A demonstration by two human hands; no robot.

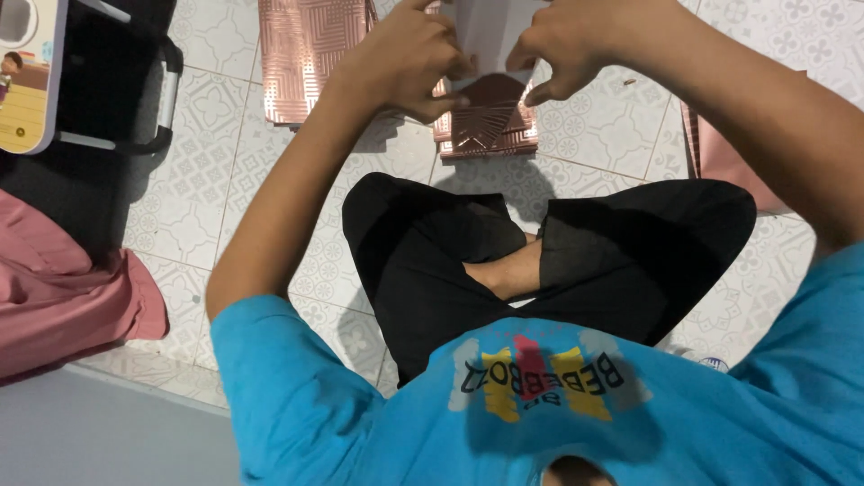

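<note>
Seated cross-legged on a patterned white tiled floor [207, 193], black trousers [576, 261] and blue T-shirt [630, 414] filling the lower view. Held up above the knees, at the top edge of the view: a folded sheet of rose-gold patterned paper [490, 63], white on its inner face, metallic on the flap hanging below. Left hand [405, 58] clamped on the paper's left edge, thumb and fingers pinched together on it. Right hand [576, 45] clamped on the paper's right edge, fingertips curled down onto the fold. Both hands touching the paper, close to one another, with the sheet between them.

Directly under the held paper, flat on the floor: a stack of rose-gold sheets [490, 130]. Left of the held paper, also on the floor: another rose-gold patterned sheet [310, 54]. Right of it, at the frame edge: a pink flat piece [729, 162], partly hidden by the right forearm. Far left of the paper: a small folding-leg tray table [54, 81] and, below it, pink cloth [63, 288].
</note>
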